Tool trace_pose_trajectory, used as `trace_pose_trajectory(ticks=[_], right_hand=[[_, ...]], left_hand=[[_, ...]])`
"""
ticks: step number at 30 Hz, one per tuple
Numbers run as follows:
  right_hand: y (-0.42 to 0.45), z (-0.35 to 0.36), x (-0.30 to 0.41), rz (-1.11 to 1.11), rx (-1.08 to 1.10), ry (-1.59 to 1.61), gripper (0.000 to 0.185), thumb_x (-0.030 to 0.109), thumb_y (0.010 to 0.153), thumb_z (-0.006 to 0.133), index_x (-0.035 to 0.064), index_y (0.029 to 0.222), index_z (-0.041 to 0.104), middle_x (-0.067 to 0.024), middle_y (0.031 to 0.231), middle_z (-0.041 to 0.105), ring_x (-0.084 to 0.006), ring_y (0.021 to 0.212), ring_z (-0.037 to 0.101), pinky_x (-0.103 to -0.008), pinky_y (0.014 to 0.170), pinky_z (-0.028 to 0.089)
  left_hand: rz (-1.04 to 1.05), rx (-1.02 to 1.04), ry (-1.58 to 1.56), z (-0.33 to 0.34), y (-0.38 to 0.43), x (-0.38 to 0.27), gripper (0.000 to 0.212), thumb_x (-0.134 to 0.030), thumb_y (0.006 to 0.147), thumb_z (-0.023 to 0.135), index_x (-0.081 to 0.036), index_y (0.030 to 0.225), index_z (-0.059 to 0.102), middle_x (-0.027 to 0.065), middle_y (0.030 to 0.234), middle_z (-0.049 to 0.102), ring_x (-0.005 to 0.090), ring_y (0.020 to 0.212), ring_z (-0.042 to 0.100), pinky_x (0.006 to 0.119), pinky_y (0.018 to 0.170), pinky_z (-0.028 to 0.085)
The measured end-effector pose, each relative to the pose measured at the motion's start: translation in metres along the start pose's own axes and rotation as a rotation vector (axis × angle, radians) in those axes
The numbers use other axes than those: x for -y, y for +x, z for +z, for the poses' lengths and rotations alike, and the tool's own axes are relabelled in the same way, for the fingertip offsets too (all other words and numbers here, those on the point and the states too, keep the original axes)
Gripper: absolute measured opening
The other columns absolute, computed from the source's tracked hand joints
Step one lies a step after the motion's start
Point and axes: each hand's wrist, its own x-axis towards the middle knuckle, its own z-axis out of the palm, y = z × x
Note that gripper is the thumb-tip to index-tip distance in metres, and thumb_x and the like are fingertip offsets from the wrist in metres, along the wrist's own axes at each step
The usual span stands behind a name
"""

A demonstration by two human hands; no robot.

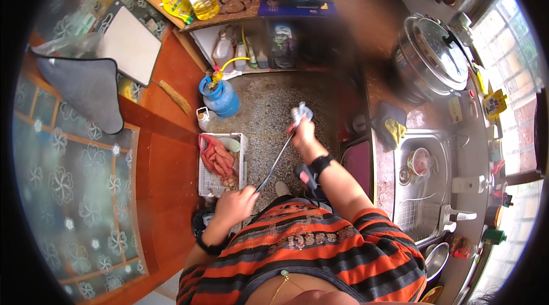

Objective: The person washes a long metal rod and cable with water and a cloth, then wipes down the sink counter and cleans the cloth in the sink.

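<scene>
A thin grey cord or rod [274,163] runs taut and slanting between my two hands above the speckled floor. My left hand [235,206], low and near my body, is closed around its lower end. At the upper end, my right hand [303,132] grips a small whitish object [303,111], blurred, so its kind is unclear. Whether the cord joins that object is hidden by my fingers. Beneath my right forearm hangs a dark grey device [306,176] with a pinkish patch. Both wrists wear black bands.
A white plastic crate [243,155] with sweet potatoes in a red net bag [217,157] stands left. Beyond it are a clear jug [206,119] and a blue gas cylinder [225,101]. To the right are a steel sink [446,155] and a large lidded steamer pot [433,56].
</scene>
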Motion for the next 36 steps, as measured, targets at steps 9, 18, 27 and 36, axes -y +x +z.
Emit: trace_pose_trajectory(ticks=[9,18,27,36], right_hand=[[0.068,0.002,0.037,-0.013,0.023,0.253,0.031,0.031,0.093,0.032,0.0048,0.100,0.047,-0.0084,0.078,0.053,-0.0193,0.066,0.052,-0.0350,0.058,0.045],[-0.084,0.032,-0.064,0.331,0.278,-0.185,0.029,0.026,0.093,0.034,0.0044,0.110,0.044,-0.0100,0.094,0.054,-0.0214,0.083,0.053,-0.0363,0.067,0.046],[0.048,0.049,0.014,0.100,0.007,0.017,0.035,0.031,0.094,0.026,0.0017,0.094,0.044,-0.0062,0.061,0.047,-0.0161,0.046,0.045,-0.0312,0.047,0.046],[-0.086,0.082,-0.024,0.319,0.255,-0.214,0.020,0.021,0.091,0.039,0.0071,0.105,0.043,-0.0115,0.086,0.055,-0.0208,0.059,0.055,-0.0330,0.052,0.052]], left_hand=[[-0.347,0.184,-0.114,-0.006,-0.006,0.034,0.017,-0.023,0.084,0.049,-0.006,0.086,0.052,0.0168,0.066,0.057,0.0358,0.063,0.056,0.043,0.055,0.043],[-0.343,-0.109,-0.202,0.037,0.058,0.024,0.015,-0.020,0.084,0.048,-0.005,0.081,0.048,0.0184,0.066,0.056,0.0361,0.063,0.055,0.044,0.054,0.041],[-0.193,0.010,0.142,-0.021,0.018,0.007,0.015,-0.020,0.081,0.053,-0.007,0.075,0.046,0.0125,0.053,0.052,0.0308,0.048,0.054,0.038,0.042,0.041],[-0.199,-0.117,0.121,0.011,0.056,0.013,0.013,-0.020,0.083,0.050,-0.008,0.081,0.049,0.0153,0.055,0.054,0.0329,0.051,0.055,0.041,0.043,0.041]])
